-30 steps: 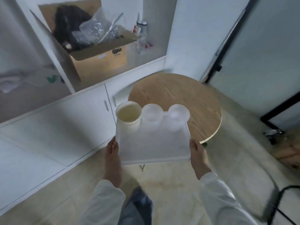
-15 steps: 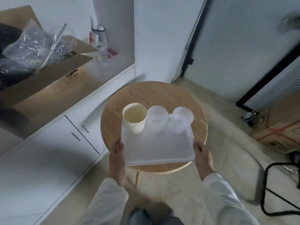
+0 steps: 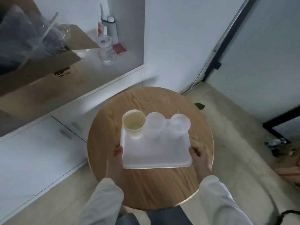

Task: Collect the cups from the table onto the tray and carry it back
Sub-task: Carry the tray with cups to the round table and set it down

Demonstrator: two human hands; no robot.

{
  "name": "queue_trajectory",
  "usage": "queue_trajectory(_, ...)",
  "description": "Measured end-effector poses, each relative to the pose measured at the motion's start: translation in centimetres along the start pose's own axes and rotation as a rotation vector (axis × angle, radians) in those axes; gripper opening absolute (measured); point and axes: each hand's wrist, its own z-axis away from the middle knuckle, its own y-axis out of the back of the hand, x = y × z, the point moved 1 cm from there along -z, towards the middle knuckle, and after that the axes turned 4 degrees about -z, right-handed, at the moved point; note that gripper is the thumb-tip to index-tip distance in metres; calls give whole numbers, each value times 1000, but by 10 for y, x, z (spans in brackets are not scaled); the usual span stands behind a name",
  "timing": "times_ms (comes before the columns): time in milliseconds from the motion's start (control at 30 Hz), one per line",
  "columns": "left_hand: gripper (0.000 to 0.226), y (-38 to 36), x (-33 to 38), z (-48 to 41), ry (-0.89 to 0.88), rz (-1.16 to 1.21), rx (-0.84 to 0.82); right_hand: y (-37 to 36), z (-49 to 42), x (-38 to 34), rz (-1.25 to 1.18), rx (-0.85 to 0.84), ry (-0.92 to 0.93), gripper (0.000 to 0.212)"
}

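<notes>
now over the table [image 3: 146, 189], tray [image 3: 155, 153] sits between both grips.

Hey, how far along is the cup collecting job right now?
Collecting looks done: the paper cup and two clear cups stand along the tray's far edge. In hand: left hand and right hand grip its sides above the round table. Left: carrying it back.
</notes>
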Motion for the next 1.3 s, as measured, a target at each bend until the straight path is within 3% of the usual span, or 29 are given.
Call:
queue_trajectory(333,19,-49,-6,-26,196,113,117,-2,-81,0,91,-144,-88,10)
queue_trajectory(433,21,-55,-2,-35,217,121,156,-8,-97,3,137,-163,-109,19)
queue_trajectory(567,23,-60,-5,-49,261,104,182,-14,-115,10,184,-187,-132,4)
queue_trajectory(767,28,-66,-11,-60,280,30,192,-18,-129,11,199,-182,-156,6)
queue_trajectory(900,26,-69,-15,-63,291,25,214,-23,-136,9,255,-161,-144,23)
queue_trajectory(1300,28,-71,-29,-65,321,12,226,-34,-146,10,340,-144,-116,26)
